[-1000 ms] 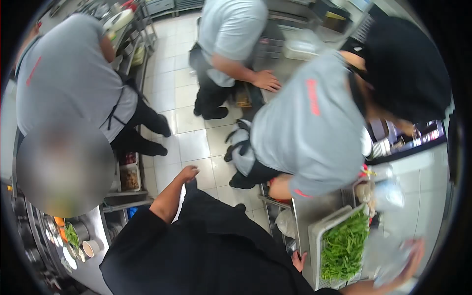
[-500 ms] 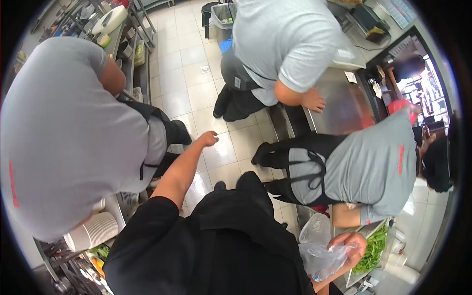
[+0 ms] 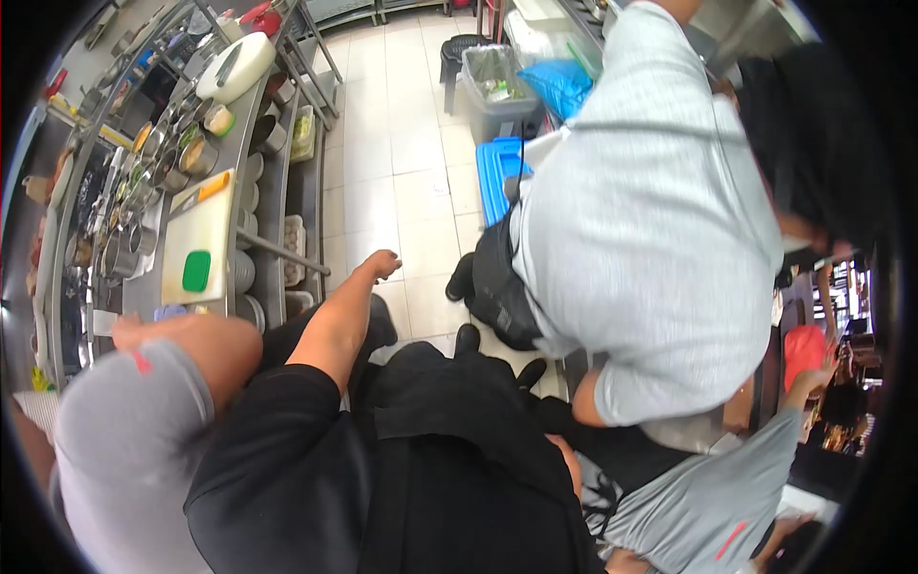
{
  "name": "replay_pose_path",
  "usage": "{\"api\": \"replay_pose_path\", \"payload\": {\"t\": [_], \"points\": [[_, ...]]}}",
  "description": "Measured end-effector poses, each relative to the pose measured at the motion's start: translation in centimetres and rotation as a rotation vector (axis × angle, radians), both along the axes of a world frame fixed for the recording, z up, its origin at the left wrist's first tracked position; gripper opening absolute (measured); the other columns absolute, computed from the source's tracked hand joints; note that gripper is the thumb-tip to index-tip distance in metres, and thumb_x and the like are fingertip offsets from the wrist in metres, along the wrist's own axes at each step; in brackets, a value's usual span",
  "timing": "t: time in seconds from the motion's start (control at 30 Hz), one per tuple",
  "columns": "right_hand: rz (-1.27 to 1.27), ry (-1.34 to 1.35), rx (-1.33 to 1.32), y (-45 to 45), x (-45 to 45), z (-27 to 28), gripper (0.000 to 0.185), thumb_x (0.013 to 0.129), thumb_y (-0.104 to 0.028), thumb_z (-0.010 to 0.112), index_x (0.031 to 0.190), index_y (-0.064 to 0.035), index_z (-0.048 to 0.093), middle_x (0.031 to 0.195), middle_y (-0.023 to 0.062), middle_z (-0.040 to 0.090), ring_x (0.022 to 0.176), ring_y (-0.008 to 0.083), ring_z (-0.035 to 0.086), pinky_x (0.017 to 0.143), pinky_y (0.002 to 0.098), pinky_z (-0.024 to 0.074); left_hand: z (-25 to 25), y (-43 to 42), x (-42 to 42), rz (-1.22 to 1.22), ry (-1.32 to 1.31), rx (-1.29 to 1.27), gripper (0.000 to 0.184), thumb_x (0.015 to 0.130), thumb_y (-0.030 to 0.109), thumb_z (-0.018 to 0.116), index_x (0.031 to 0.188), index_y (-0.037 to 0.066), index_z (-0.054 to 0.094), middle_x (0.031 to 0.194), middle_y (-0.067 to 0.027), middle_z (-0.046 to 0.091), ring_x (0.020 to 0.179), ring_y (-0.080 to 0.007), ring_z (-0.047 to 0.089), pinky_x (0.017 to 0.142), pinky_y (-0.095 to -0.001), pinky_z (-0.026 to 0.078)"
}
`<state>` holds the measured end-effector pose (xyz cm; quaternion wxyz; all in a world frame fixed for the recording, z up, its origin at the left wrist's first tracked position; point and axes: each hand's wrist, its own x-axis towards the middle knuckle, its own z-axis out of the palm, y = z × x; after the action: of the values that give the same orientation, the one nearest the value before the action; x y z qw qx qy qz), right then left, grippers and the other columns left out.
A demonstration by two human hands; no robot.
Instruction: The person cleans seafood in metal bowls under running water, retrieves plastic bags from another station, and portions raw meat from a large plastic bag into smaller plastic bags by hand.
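My left hand (image 3: 384,265) is stretched forward over the tiled floor, its fingers curled together with nothing visible in them. It is nearest to the steel counter (image 3: 251,124) on the left and touches nothing. Beside the right edge of my black apron (image 3: 459,478), a strip of skin that seems to be my right hand (image 3: 567,464) shows; its fingers and anything in them are hidden. A white cutting board (image 3: 196,244) on the counter bears an orange-handled knife (image 3: 203,194) and a green item (image 3: 196,272).
A person in a grey shirt (image 3: 650,210) stands close on the right; another (image 3: 143,430) works at the left counter. A third (image 3: 708,497) is at the lower right. Ahead are a grey bin (image 3: 497,100), a blue lid (image 3: 497,177) and a black stool (image 3: 461,59).
The view has moved forward along the aisle. The tray of greens and the hand with the clear plastic bag have left view. My left hand stays stretched forward.
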<state>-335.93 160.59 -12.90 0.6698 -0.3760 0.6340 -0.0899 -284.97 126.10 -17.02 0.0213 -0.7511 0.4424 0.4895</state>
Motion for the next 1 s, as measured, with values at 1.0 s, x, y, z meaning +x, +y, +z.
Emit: {"api": "replay_pose_path", "payload": {"t": [1.0], "points": [[-0.109,0.345,-0.459,-94.6,41.5,4.2,0.025,0.088,-0.024,0.048,0.085,-0.0021,0.06,0.085,0.0084,0.061,0.078,0.0186,0.054,0.071,0.0338,0.0422,6.5,-71.9,21.8,-0.419,0.747,-0.179,0.078,0.078,0.048,0.066,0.136,0.005,0.036,0.126,-0.0239,0.049,0.118,-0.029,0.048,0.098,-0.0369,0.038]]}}
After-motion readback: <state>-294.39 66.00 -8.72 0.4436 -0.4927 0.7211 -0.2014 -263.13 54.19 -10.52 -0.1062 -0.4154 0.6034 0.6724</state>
